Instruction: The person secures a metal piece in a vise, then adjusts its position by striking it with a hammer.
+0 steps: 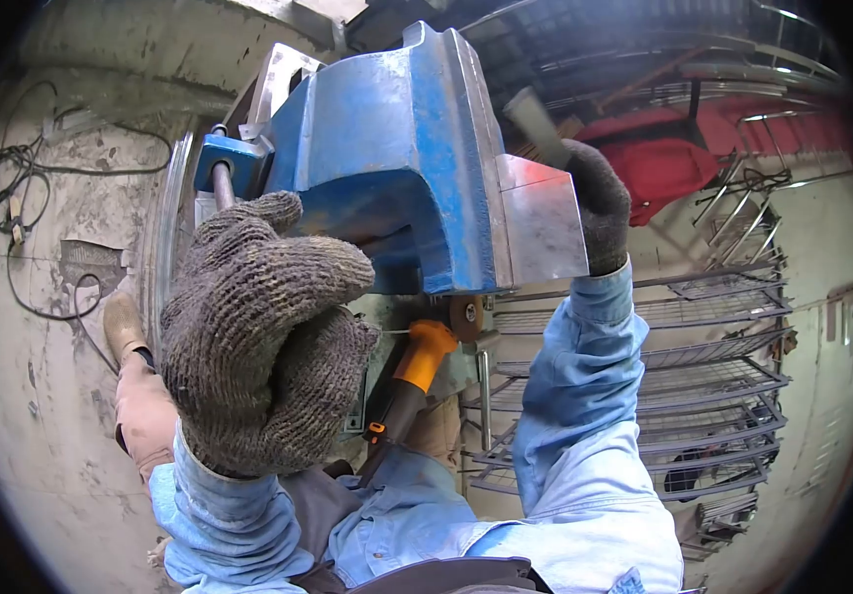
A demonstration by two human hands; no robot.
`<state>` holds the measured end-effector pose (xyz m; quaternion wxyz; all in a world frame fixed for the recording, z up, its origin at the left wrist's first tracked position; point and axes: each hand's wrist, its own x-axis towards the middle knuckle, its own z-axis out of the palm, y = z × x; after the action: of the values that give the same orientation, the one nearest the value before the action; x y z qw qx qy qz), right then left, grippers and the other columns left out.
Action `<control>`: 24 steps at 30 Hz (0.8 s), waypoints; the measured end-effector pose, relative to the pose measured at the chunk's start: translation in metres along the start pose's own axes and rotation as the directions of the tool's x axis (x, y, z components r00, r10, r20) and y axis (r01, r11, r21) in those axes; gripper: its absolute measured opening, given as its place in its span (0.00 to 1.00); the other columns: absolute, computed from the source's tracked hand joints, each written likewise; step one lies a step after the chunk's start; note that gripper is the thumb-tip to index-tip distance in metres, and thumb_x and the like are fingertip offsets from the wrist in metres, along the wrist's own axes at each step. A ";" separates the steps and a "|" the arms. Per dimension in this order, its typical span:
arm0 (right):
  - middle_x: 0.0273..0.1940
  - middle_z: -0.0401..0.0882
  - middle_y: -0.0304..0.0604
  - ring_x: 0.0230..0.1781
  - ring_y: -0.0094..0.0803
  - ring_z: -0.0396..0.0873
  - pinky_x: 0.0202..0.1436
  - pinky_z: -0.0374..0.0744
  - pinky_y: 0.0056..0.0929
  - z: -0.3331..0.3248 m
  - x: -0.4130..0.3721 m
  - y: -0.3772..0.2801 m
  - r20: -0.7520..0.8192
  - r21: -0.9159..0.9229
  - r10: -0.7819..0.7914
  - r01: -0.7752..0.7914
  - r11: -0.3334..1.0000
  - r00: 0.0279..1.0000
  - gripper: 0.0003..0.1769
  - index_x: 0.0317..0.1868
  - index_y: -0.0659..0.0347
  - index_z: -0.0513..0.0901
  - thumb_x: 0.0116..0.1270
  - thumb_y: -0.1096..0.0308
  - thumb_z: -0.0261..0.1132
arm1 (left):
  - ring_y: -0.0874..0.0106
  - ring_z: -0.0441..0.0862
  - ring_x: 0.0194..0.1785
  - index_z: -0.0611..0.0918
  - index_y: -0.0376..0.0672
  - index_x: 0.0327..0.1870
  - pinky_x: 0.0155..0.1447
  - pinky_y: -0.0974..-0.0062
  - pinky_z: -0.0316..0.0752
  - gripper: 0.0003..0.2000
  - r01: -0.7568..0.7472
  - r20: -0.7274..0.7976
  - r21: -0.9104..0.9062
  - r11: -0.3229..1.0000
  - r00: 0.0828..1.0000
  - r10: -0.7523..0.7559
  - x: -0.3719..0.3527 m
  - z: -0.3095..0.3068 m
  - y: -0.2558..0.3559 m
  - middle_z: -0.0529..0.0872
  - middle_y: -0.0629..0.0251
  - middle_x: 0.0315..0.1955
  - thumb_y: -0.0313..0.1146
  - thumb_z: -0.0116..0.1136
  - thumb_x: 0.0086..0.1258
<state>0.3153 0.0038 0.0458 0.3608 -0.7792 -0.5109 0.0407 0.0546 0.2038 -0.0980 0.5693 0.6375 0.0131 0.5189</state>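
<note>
A large blue bench vise (357, 119) fills the upper middle of the view. A flat bare metal plate (545, 218) stands against its right side. My right hand (600, 203), in a dark knitted glove, grips the plate's far edge; some of its fingers are hidden behind the metal. My left hand (263, 337), gloved alike, is closed in front of the vise at the lower left. A metal rod (222, 186) passes through a small blue block (231, 153) and disappears behind that glove. Whatever the left fingers hold is hidden.
Below the vise lies an orange and black power tool (426, 351), with a round disc (466, 317) beside it. Wire racks (644, 366) stand at right, with red fabric (664, 173) above them. Coiled black cable (16, 183) lies at left, near a boot (123, 322).
</note>
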 end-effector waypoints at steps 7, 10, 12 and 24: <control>0.53 0.84 0.48 0.54 0.32 0.83 0.61 0.81 0.33 0.014 -0.001 -0.011 -0.024 0.048 0.024 -0.023 0.999 0.999 0.20 0.56 0.70 0.81 0.63 0.83 0.71 | 0.51 0.81 0.59 0.85 0.36 0.44 0.69 0.51 0.71 0.12 0.007 -0.004 0.001 1.000 1.000 -0.007 -0.001 0.000 0.001 0.87 0.56 0.42 0.21 0.60 0.59; 0.53 0.84 0.48 0.53 0.33 0.84 0.60 0.81 0.33 0.008 0.000 -0.008 0.034 -0.068 -0.009 0.011 0.998 0.999 0.21 0.57 0.70 0.80 0.63 0.83 0.70 | 0.50 0.81 0.59 0.85 0.36 0.44 0.69 0.51 0.71 0.12 0.005 -0.008 -0.005 1.000 1.000 -0.005 -0.001 0.000 0.000 0.87 0.57 0.42 0.21 0.60 0.59; 0.52 0.85 0.48 0.52 0.33 0.84 0.59 0.82 0.32 0.011 -0.003 -0.005 -0.004 -0.001 0.005 -0.005 1.000 1.000 0.20 0.57 0.70 0.80 0.64 0.83 0.70 | 0.51 0.82 0.57 0.85 0.36 0.44 0.69 0.51 0.70 0.12 -0.008 -0.005 0.003 1.000 1.000 0.008 0.000 0.001 0.001 0.87 0.57 0.41 0.21 0.60 0.59; 0.52 0.85 0.49 0.51 0.33 0.84 0.58 0.83 0.32 0.000 -0.001 -0.002 0.061 -0.154 -0.043 0.052 0.987 0.997 0.22 0.58 0.70 0.80 0.63 0.85 0.69 | 0.51 0.82 0.56 0.85 0.37 0.44 0.68 0.50 0.71 0.13 0.067 0.016 0.024 0.997 0.998 -0.068 0.006 -0.002 0.013 0.87 0.57 0.41 0.21 0.63 0.56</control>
<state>0.3133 0.0029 0.0467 0.2850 -0.7909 -0.5413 0.0146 0.0481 0.2044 -0.0852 0.5789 0.6477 0.0361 0.4940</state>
